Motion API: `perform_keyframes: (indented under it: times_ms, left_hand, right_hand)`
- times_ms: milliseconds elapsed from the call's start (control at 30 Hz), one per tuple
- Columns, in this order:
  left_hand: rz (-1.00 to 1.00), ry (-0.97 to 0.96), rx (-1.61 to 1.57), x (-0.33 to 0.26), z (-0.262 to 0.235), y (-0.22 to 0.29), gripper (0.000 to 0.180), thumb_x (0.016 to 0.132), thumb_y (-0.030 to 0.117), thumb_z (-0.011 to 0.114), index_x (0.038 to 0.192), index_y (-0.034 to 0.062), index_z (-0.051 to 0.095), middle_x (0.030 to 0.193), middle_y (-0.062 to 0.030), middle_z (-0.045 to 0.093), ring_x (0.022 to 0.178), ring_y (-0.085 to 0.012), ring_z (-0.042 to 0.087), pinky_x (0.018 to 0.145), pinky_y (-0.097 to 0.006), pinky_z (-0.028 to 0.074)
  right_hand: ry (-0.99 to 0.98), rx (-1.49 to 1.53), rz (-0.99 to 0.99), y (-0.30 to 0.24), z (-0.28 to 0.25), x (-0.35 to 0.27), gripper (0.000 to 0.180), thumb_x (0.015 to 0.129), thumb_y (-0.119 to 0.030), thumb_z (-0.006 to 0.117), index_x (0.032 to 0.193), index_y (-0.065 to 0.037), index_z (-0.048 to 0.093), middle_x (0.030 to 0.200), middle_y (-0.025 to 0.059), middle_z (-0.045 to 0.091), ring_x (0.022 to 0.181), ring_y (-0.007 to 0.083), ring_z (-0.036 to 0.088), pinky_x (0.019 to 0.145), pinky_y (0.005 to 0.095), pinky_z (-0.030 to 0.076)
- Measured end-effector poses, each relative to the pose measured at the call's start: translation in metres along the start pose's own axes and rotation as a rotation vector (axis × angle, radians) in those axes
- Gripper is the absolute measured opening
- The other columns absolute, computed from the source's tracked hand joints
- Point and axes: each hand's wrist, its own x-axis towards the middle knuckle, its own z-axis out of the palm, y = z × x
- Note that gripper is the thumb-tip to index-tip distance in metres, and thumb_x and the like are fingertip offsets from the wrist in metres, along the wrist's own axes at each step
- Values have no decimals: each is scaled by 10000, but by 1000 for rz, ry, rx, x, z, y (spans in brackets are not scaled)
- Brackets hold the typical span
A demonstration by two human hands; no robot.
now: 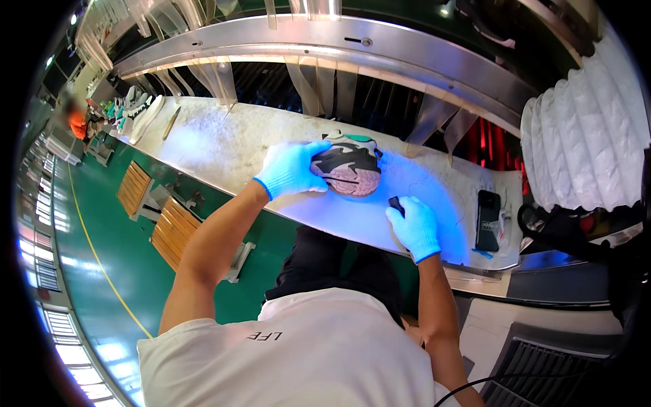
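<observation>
- The shoe [349,169], a grey, black and white sneaker with teal at the heel end, lies on the pale table [224,146] under a bluish-violet glow, tipped so part of its pinkish sole faces up. It is the landmark for what follows.
- The left hand [293,168], in a light blue glove, rests on the shoe's left side, its fingers [313,150] curled over the upper and pressed against it, steadying it.
- The right hand [413,227], also gloved in blue, sits just below and to the right of the shoe, apart from it. Its fingers are closed around a small dark tool [396,203], whose tip points up toward the sole; whether it is a lamp or a marker is too small to tell.
- Judging by this, the check of this shoe looks to be mid-way: the shoe is held and lit, the sole is exposed, and the tool is not touching it.
- A dark phone-like slab [488,218] lies well to the right of the shoe.
- More shoes [135,108] wait far to the left of it, so further pairs seem left to handle.
</observation>
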Motion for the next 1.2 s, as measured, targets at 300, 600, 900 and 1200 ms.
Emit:
perform_keyframes:
  times_ms: [300, 600, 900, 1200]
  left_hand:
    - [563, 682, 16, -80, 49, -13, 797, 613, 193, 925, 1368, 57, 707, 1402, -217, 706, 1226, -453, 715, 1014, -548, 599]
    - [882, 892, 241, -14, -99, 47, 796, 652, 227, 875, 1410, 68, 694, 1456, -211, 691, 1322, -421, 688, 1112, -549, 558]
    - [1000, 744, -117, -12, -64, 137, 503, 905, 176, 742, 1374, 3, 681, 1387, -221, 672, 1222, -424, 669, 1087, -533, 550]
    - [604, 76, -371, -34, 99, 64, 458, 853, 243, 767, 1265, 52, 708, 1109, -208, 726, 989, -456, 724, 860, -546, 614]
  right_hand:
    - [34, 810, -85, -44, 35, -27, 897, 831, -275, 964, 1577, 24, 564, 1498, 197, 652, 1437, 328, 603, 1192, 451, 504]
    - [437, 1248, -83, -134, -46, -5, 643, 825, -66, 802, 1443, 37, 656, 1126, 132, 767, 918, 261, 757, 874, 413, 653]
    - [1257, 198, -336, -232, -344, 254, 797, 913, -432, 899, 1498, 37, 628, 1390, 241, 732, 1242, 391, 720, 1096, 479, 547]
    - [1407, -536, -491, -129, -401, 378, 524, 1007, -342, 774, 1406, -8, 715, 1421, 232, 710, 1304, 418, 689, 1094, 496, 549]
